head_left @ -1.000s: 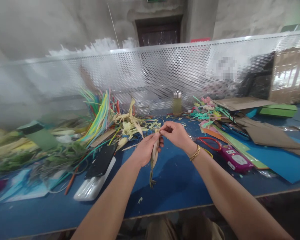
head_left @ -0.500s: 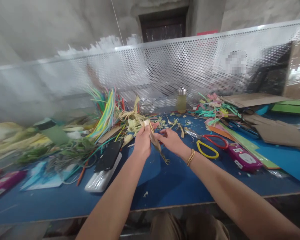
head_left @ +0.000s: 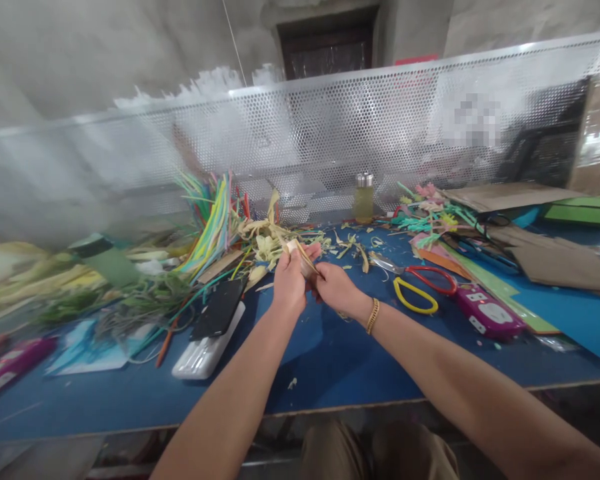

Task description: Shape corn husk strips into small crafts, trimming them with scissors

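Observation:
My left hand (head_left: pixel 291 280) is closed around a folded tan strip (head_left: pixel 305 262) that looks like dried husk, its cream-coloured end sticking up past the thumb. Right beside it, my right hand (head_left: pixel 336 285) grips the lower part of the same strip, with a gold bracelet at the wrist. Most of the strip's lower length is hidden behind my right hand. Just beyond my hands lies a heap of pale, husk-like curled pieces (head_left: pixel 269 247). Scissors (head_left: pixel 423 280) with one red and one yellow handle loop rest to the right of my right hand.
A bundle of coloured stems (head_left: pixel 215 223) stands at the back left. A phone (head_left: pixel 219 310) overlaps a white device (head_left: pixel 193 353). On the right are a purple device (head_left: pixel 487 312) and cardboard (head_left: pixel 565 257). A jar (head_left: pixel 364 199) stands before the perforated metal screen (head_left: pixel 260 147).
My right hand has moved left and closed on the strip's lower part, its fingers looser before. The strip's dangling end is now mostly out of sight. My left hand stays nearly in place.

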The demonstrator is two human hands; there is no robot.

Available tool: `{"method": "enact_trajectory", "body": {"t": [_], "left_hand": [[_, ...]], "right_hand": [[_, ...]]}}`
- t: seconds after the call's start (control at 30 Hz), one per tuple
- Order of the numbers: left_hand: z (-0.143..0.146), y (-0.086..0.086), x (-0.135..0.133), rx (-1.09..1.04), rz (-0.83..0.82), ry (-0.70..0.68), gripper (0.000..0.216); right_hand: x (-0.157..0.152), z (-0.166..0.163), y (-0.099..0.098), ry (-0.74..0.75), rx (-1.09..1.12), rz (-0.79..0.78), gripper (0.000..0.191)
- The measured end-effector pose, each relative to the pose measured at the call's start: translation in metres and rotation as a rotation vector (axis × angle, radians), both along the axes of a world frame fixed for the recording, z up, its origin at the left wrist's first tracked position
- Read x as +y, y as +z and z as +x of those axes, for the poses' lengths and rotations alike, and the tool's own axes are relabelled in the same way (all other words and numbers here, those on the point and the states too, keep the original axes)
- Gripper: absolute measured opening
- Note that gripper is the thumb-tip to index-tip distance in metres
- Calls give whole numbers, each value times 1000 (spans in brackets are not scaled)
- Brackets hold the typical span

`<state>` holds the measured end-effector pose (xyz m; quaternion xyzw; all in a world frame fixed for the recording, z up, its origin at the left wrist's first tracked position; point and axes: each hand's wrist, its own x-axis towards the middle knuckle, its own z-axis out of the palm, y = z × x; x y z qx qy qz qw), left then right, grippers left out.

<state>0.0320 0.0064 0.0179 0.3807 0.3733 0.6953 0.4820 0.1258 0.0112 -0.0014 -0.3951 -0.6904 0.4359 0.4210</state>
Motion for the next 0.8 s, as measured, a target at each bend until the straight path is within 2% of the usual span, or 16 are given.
{"method": "enact_trajectory", "body": {"t": [0.2,0.37,0.47,0.57,0.7,0.8], "left_hand": [[-1,-1,1,59,-3,13,15],[-11,2,5,47,26,8,16],[-22,5,13,-24,55,61,17],[-30,7,19,-97,70,117,17],[-32,11,18,-168,60,16,21],[-26,15,10,-164,18,-151,24]], "right_hand": [[-4,1,4,77,91,-94,21],[-3,9,8,154,199,-290,8],[-2,16,8,229,147,-409,9],[-2,20,8,288,97,-429,8],[-1,21,9,249,121,-402,10],[0,21,13,193,154,-385,19]]}}
